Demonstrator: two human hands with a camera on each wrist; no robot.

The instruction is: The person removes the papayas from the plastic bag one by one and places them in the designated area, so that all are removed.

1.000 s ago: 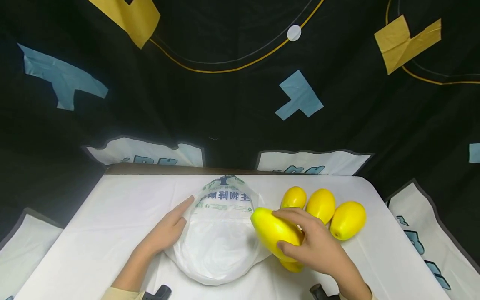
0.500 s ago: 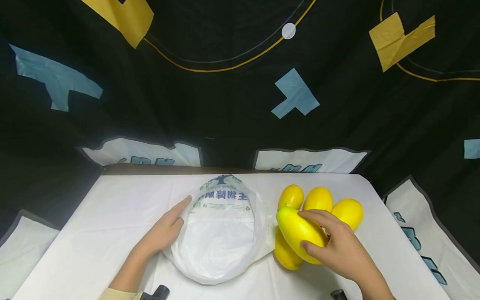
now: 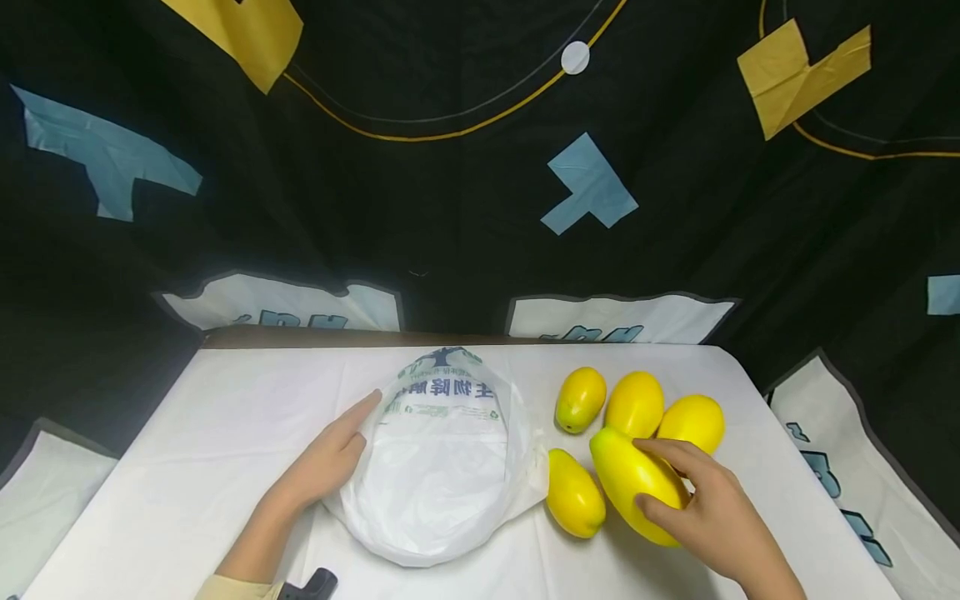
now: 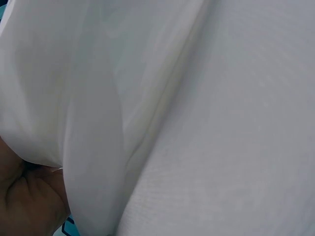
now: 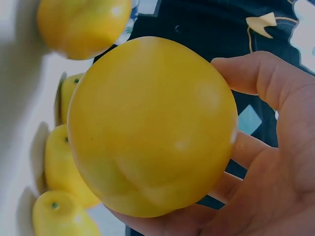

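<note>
My left hand [image 3: 326,467] holds the left rim of a white plastic bag [image 3: 438,492] with printed lettering, its index finger stretched along the edge. The bag's mouth gapes toward me. In the left wrist view, bag film [image 4: 93,108] hides the fingers, leaving part of the hand [image 4: 34,204] visible. To the right, my right hand [image 3: 720,512] grips a yellow papaya [image 3: 633,483] with a greenish tip, thumb and fingers curled about its sides. Its rounded, lobed end [image 5: 152,123] fills the right wrist view. Another papaya [image 3: 574,493] lies between bag and right hand.
Three more yellow fruits, at left [image 3: 581,398], middle [image 3: 635,404] and right [image 3: 692,419], sit behind the held papaya. All stand on a white-covered table [image 3: 247,417]. A black patterned curtain [image 3: 450,217] hangs behind the table's far edge.
My right hand has carried the papaya rightward, away from the bag, uncovering the papaya beside the bag. The left hand and bag have stayed nearly still; the whole view shifts slightly.
</note>
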